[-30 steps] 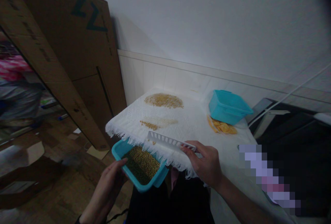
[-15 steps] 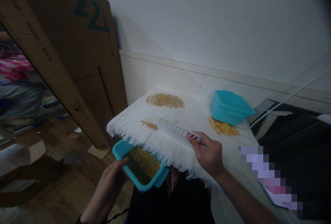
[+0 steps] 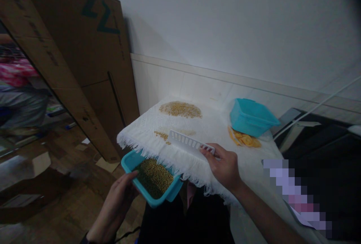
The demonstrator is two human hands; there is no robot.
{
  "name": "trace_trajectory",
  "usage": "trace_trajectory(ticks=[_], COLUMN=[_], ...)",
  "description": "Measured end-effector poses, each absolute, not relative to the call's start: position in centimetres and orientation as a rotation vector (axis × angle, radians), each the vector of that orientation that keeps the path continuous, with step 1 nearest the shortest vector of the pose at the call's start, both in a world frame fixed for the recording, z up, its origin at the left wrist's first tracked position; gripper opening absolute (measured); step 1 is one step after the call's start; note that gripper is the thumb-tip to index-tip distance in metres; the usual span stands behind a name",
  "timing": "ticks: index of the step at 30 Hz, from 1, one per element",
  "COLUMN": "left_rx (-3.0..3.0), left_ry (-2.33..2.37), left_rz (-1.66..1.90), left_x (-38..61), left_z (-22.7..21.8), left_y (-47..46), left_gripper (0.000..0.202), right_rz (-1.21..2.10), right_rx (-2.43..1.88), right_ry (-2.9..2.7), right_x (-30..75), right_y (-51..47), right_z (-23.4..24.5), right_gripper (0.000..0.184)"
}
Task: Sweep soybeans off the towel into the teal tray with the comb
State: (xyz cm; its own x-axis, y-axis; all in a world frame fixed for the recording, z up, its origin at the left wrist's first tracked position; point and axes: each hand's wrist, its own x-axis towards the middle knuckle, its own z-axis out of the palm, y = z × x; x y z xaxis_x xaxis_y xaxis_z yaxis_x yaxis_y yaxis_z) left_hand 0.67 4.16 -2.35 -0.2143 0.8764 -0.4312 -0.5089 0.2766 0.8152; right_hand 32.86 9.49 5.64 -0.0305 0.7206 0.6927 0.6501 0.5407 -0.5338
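My left hand (image 3: 124, 188) grips the left rim of a blue plastic basin (image 3: 153, 202), held below the table's front edge. Inside the basin lie yellow soybeans (image 3: 158, 174) with darker green beans along the near left side. My right hand (image 3: 224, 163) is closed on the right end of a white slotted plastic strip (image 3: 188, 144), which rests on the white fringed cloth (image 3: 141, 135). By the strip's left end is a small group of soybeans (image 3: 161, 135). A larger pile of soybeans (image 3: 180, 109) lies farther back on the cloth.
A second blue basin (image 3: 251, 118) stands at the back right, with a yellow cloth (image 3: 245, 138) beside it. A tall cardboard box (image 3: 93, 59) rises on the left. Dark equipment (image 3: 324, 153) lies to the right. A person in pink (image 3: 17, 73) is at the far left.
My right hand has drawn the strip slightly left and toward me, and some soybeans have shifted nearer the front edge. The basin has moved slightly left in my left hand.
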Motion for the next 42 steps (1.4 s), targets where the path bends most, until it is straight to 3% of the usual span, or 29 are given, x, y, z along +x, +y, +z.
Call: trace_trajectory(ticks=[23, 31, 42], left_rx=[0.384, 0.420, 0.427], left_ry=[1.210, 1.204, 1.188], left_rz=[1.397, 1.379, 1.355], left_x=[0.0, -0.4, -0.3], left_z=[-2.1, -2.5, -2.1], left_y=[4.6, 4.6, 4.3], left_gripper=[0.025, 0.034, 0.038], right_rz=[0.121, 0.174, -0.048], right_rx=[-1.005, -0.969, -1.162], right_ry=[-1.795, -1.828, -1.675], right_x=[30.1, 30.0, 33.4], right_y=[9.9, 7.9, 10.5], right_z=[5.4, 6.1, 5.0], right_gripper=[0.024, 0.020, 0.024])
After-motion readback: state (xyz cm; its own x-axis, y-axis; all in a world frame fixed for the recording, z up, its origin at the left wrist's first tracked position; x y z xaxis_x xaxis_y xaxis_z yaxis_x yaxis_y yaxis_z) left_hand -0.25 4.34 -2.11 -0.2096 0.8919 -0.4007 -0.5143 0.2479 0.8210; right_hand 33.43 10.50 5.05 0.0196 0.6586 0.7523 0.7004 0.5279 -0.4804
